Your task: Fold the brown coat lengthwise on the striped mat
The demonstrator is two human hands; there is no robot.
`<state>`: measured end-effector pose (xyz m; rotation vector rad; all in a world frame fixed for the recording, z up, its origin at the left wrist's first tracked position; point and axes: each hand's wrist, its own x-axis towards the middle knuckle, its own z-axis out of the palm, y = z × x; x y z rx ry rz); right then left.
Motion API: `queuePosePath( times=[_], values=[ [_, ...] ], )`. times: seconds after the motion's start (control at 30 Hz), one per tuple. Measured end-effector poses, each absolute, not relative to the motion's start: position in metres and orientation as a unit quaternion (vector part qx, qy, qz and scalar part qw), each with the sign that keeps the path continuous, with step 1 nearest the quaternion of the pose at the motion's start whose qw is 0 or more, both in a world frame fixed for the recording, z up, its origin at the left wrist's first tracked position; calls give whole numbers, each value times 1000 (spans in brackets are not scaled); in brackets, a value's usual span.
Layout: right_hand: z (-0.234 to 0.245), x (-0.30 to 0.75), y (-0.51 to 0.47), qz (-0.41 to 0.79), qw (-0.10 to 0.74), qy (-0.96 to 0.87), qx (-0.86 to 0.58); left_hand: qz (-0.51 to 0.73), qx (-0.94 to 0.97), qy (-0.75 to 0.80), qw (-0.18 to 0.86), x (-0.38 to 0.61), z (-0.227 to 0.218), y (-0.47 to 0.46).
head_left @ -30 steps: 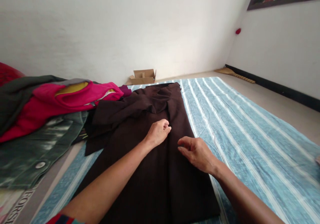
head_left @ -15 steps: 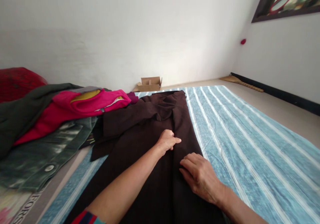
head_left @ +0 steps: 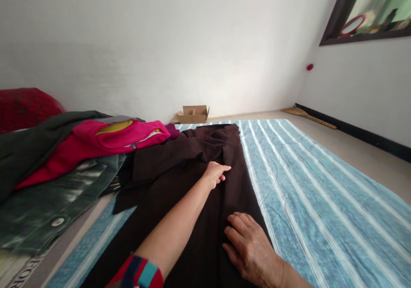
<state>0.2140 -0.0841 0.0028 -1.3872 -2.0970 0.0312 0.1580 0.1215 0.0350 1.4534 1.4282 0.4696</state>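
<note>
Floor w/ striped blue sheet; dark brown garment on it.

White plaster walls meeting in the far corner, dark-framed window up on the right wall, black skirting board along its foot, pale bare floor, small open cardboard box against the back wall, soft even daylight

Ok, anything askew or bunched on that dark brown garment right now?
Yes. The dark brown garment lies mostly flat under the right hand, but its far left part is folded over and rumpled beyond the left hand, spilling off the striped sheet toward the clothes pile.
</note>
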Motion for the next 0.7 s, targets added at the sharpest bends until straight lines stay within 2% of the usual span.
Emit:
queuePosePath(
  times=[0.33, 0.47, 0.6, 0.7],
  values=[
    [-36, 207, -70, -75, 297, -824, -476, 218, 673, 583, 400, 166, 31, 146],
    [-12, 216, -48, -17, 275, -849, -450, 200, 725, 581, 312, 162, 38, 154],
    [29, 233, -11, 23, 260, -820, -509, 208, 771, 566, 202, 169, 61, 173],
    [36, 243, 23, 21, 254, -796, -549, 220, 792, 553, 139, 182, 79, 198]
  ],
)
